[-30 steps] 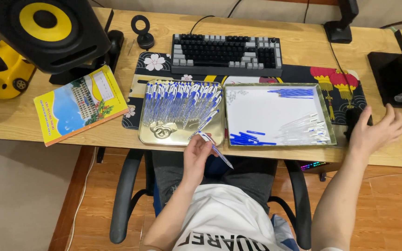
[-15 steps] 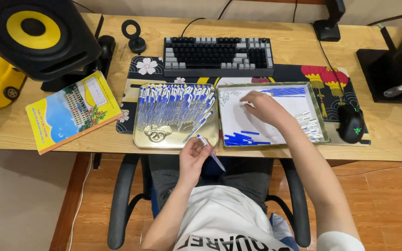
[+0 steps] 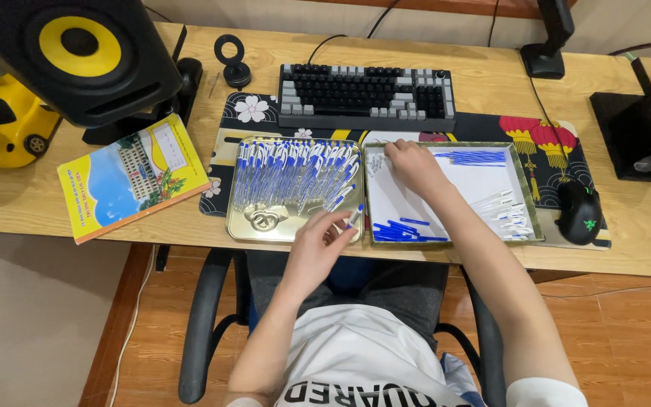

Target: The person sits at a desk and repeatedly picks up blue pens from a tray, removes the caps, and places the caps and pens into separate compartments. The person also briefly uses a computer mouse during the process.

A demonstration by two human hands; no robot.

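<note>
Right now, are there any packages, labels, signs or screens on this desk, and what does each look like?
Booklet: lies flat at the desk's left, tilted; a yellow rectangle with a picture of a building under blue sky.
Desk mat: under the keyboard and trays; black, printed with white flowers and red lanterns.
Mouse: far right of the mat; black, with a small green emblem.
No screens or packages show.
</note>
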